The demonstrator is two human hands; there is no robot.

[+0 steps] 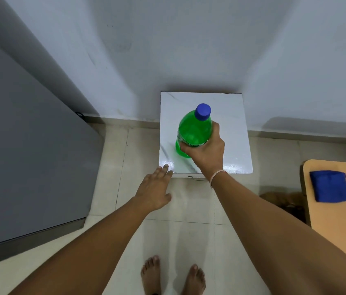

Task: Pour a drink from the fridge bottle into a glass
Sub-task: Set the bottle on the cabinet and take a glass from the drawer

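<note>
Pale floor tiles [189, 235] and a white wall are framing a small white marble-topped bench [229, 116], which is standing against the wall. A green bottle [193, 130] with a blue cap [203, 111] is being held upright on the bench by the right hand [205, 149], its fingers [185, 149] wrapped around the bottle's lower body. The left hand [155, 190] is being held just beside the bench's near left corner, empty, fingers extended and close together. A grey fridge [25, 150] is standing left of the bench; a blue cloth [330, 186] is lying on a wooden table [342, 222] to its right.

A blue cloth [330, 186] lies on the wooden table [342, 226].
</note>
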